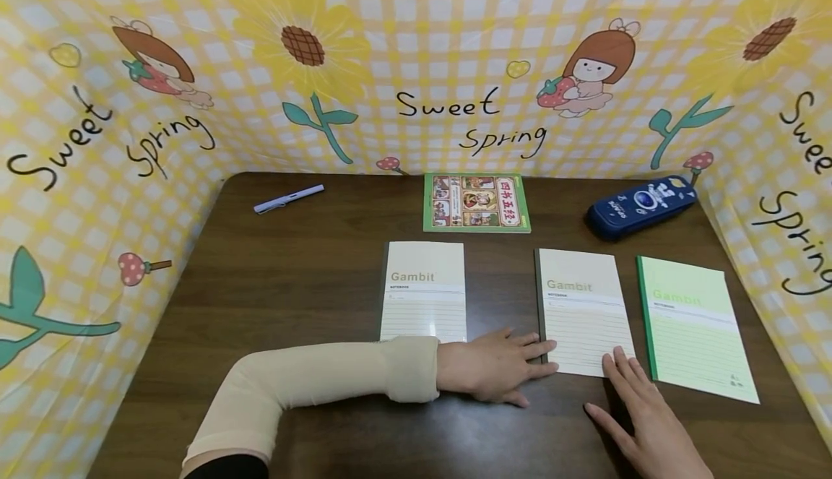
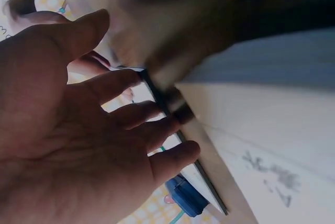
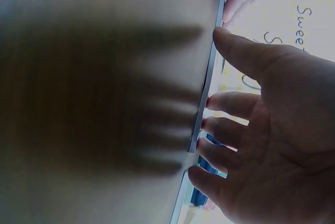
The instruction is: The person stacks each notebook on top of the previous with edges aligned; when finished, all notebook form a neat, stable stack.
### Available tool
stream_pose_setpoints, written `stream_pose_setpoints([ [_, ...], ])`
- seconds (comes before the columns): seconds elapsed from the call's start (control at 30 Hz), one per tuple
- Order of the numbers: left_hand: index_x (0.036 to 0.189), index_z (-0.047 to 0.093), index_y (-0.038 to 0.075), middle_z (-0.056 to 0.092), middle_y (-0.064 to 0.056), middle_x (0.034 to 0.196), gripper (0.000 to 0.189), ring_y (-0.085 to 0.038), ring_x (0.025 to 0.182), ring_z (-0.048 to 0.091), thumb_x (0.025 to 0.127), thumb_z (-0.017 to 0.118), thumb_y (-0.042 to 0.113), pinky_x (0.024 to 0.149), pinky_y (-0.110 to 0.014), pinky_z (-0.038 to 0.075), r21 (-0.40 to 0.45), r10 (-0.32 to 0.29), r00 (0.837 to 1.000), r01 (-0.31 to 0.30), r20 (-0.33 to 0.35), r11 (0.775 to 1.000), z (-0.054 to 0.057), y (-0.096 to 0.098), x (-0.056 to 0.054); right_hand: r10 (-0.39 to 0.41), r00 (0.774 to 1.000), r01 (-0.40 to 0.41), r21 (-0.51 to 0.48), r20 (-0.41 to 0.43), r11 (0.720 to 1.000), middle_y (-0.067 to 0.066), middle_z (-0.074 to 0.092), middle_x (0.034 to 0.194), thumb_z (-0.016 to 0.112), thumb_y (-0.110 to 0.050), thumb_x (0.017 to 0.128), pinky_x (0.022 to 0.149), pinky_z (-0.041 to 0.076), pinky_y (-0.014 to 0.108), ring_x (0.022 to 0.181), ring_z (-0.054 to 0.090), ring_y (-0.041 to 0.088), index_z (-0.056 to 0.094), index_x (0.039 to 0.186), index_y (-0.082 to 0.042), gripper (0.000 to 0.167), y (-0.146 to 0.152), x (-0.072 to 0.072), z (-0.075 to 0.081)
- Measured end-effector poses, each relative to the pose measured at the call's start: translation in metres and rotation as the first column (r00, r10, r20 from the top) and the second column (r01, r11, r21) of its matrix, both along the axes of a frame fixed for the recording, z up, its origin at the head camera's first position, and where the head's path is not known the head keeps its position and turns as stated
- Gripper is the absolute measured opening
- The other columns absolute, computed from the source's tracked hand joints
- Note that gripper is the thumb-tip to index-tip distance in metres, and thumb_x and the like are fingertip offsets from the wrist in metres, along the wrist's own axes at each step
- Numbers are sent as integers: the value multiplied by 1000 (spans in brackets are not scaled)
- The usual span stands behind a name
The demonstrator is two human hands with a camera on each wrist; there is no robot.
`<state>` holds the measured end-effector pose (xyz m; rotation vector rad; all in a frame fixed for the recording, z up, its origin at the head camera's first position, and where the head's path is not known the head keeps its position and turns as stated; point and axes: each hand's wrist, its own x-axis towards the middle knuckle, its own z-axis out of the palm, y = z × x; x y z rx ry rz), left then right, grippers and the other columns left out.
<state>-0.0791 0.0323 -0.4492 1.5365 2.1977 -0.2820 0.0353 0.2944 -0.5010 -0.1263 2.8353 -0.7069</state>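
Note:
A white Gambit notebook (image 1: 585, 313) with a dark spine lies flat on the dark wooden table, right of centre. My left hand (image 1: 497, 365) is stretched across from the left, its spread fingers touching the lower part of the spine side. At the notebook's lower right corner are the straight fingertips of my right hand (image 1: 650, 414), thumb apart over the table. The right wrist view shows that hand's fingertips along the notebook's edge (image 3: 207, 88). In the left wrist view the fingers reach to the dark spine (image 2: 201, 177). Neither hand grips anything.
Left of it lies another white Gambit notebook (image 1: 425, 291), partly behind the left sleeve; a green one (image 1: 698, 327) lies right. Farther back are a pale purple pen (image 1: 289, 199), a green-bordered picture book (image 1: 477, 203) and a navy pencil case (image 1: 640, 208). Yellow checked cloth (image 1: 416, 38) walls the table.

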Motion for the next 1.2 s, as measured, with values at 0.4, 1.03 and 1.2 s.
stream_pose_setpoints([
  [0.4, 168, 21, 27, 13, -1, 177, 77, -18, 162, 26, 104, 48, 62, 123, -38, 42, 31, 0, 997, 3, -75, 1000, -1, -30, 16, 43, 996, -42, 18, -81, 999, 28, 34, 165, 76, -41, 94, 105, 36, 79, 149, 35, 55, 42, 159, -3, 82, -24, 0, -1],
  [1.03, 169, 15, 15, 34, -13, 170, 86, -24, 146, 52, 104, 60, 48, 117, -35, 47, 279, 428, 589, -755, 685, 594, -2, -20, -2, -218, 972, 210, -90, -89, 974, 41, 46, 150, 69, -36, 102, 97, 49, 70, 130, 51, 60, 37, 155, 9, 77, -13, -38, 24],
  [1.2, 168, 19, 20, 42, -18, 165, 84, -28, 141, 58, 102, 64, 45, 113, -39, 51, 103, 423, 285, -909, 860, 403, 1, -19, -2, -282, 959, 283, -138, 28, 949, 40, 39, 156, 62, -43, 105, 103, 50, 66, 136, 48, 58, 26, 160, 10, 84, -12, -49, 29],
])
